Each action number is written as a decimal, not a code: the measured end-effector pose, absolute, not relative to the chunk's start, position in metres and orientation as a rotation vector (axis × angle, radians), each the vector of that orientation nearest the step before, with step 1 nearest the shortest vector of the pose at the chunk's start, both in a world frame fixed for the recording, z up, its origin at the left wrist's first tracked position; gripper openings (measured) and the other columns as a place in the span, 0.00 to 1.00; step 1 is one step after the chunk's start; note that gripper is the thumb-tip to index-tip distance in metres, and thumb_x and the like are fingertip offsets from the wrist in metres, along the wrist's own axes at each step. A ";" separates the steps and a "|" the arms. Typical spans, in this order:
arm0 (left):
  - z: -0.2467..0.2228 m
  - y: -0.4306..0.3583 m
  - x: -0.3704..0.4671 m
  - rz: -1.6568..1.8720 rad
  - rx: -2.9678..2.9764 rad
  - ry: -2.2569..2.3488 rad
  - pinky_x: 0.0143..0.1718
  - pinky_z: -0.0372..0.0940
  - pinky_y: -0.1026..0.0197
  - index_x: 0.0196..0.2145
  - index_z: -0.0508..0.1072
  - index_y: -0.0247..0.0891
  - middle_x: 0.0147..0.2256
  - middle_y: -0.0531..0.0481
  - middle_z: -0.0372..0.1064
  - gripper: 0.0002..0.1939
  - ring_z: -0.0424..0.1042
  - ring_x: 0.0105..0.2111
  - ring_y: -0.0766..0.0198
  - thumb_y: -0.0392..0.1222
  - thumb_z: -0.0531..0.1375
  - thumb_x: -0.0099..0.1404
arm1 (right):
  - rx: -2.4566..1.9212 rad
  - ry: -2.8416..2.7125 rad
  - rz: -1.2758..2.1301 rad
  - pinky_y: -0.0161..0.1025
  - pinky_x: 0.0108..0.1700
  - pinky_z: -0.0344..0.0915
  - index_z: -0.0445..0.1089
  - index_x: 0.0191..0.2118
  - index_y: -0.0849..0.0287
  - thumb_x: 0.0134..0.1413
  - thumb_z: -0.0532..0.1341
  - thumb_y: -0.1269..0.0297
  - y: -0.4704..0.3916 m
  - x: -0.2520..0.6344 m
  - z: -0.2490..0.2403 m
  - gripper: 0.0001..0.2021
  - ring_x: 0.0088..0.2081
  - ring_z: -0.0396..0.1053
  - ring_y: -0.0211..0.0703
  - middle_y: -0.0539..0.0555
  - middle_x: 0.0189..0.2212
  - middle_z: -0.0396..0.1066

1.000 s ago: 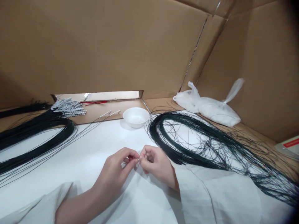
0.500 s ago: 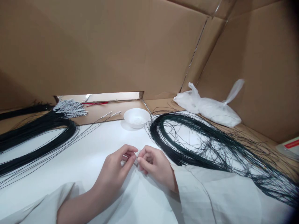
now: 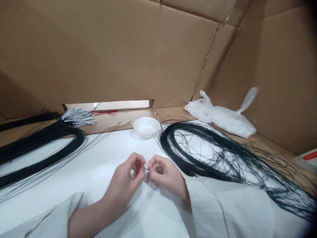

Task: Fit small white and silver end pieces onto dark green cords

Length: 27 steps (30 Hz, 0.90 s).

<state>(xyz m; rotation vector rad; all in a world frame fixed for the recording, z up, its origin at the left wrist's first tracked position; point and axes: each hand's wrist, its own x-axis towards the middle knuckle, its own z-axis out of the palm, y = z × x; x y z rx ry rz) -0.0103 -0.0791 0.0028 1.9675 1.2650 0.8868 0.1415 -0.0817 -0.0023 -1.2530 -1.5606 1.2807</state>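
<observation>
My left hand (image 3: 131, 173) is closed in a pinch, thumb against fingertips, low over the white tabletop (image 3: 104, 162). Facing it, my right hand (image 3: 163, 172) pinches too. A short stretch of thin dark wire (image 3: 147, 169) shows between the two sets of fingertips; its ends are hidden in the fingers. Something small and whitish hangs just under my right fingers, too blurred to name. Beyond the hands stands a white bowl (image 3: 146, 128) with small white bits at its bottom. To the right lies a loose coil of dark green wire (image 3: 170, 152).
At the left lies a bundle of dark wires (image 3: 42, 138) with white beaded tips (image 3: 79, 117). Two separate beaded tips (image 3: 120, 123) rest left of the bowl. Tied white plastic bags (image 3: 223, 115) sit at the back right. Cardboard walls (image 3: 111, 49) enclose the back and right.
My hands have drawn slightly apart, and a dark length of wire now shows between them. The whole view has shifted slightly; the bowl and coils have stayed in place.
</observation>
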 end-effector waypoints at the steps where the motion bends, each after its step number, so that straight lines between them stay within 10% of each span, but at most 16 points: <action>1: 0.003 -0.079 -0.010 0.900 1.961 1.272 0.31 0.59 0.66 0.31 0.62 0.40 0.28 0.55 0.63 0.03 0.64 0.28 0.67 0.34 0.51 0.59 | -1.246 -1.534 1.324 0.27 0.20 0.57 0.60 0.27 0.60 0.39 0.53 0.75 -0.081 0.141 -0.002 0.05 0.18 0.60 0.30 0.46 0.17 0.65; 20: 0.004 -0.070 -0.014 1.176 1.626 1.275 0.33 0.61 0.65 0.35 0.63 0.39 0.34 0.51 0.64 0.05 0.65 0.33 0.66 0.40 0.52 0.60 | -1.120 -1.474 1.953 0.32 0.29 0.66 0.63 0.29 0.66 0.41 0.64 0.55 -0.057 0.168 0.012 0.17 0.24 0.70 0.34 0.53 0.23 0.71; 27: -0.003 -0.068 -0.015 1.161 1.566 1.165 0.29 0.59 0.66 0.29 0.59 0.39 0.28 0.55 0.58 0.03 0.62 0.29 0.68 0.36 0.52 0.59 | -1.120 -1.695 2.076 0.28 0.18 0.62 0.66 0.26 0.67 0.44 0.61 0.51 -0.052 0.193 0.016 0.19 0.15 0.65 0.31 0.50 0.15 0.68</action>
